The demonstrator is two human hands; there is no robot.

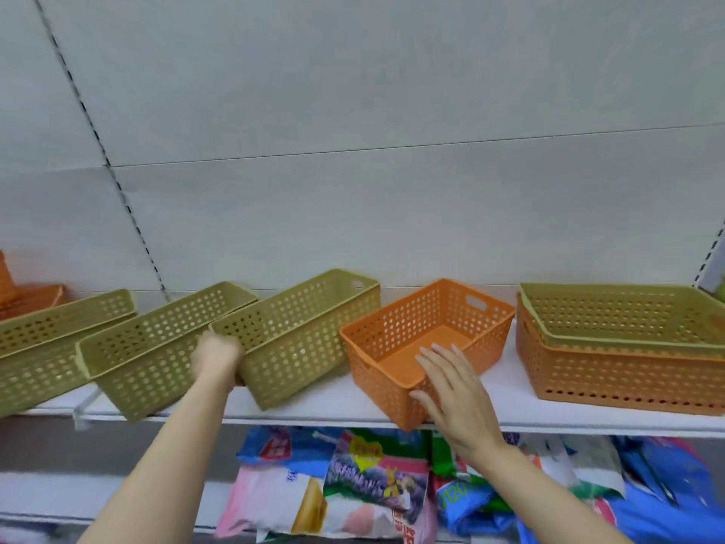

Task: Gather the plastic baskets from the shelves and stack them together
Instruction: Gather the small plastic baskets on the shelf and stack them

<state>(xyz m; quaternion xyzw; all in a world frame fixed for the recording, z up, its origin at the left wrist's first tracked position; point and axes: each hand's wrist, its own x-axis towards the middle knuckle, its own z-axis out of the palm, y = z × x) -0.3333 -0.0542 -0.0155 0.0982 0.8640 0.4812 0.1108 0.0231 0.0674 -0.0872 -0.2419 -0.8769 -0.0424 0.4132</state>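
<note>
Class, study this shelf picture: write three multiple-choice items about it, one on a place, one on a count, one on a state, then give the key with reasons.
1. Where does the large olive basket at the right end of the shelf sit?
A. nested inside a large orange basket
B. upside down on the floor
C. on the bags below

2. How many narrow olive baskets stand in a row left of the small orange basket?
A. one
B. three
C. six

3. What is the left hand doing?
A. hanging idle
B. lying flat on the shelf
C. gripping the near end of a narrow olive basket

Key: 1 A, its rim shows just above the large orange basket around it. 2 B, three lie side by side. 3 C, its fingers curl at that basket's end, while the right hand is spread open by the small orange basket.
</note>
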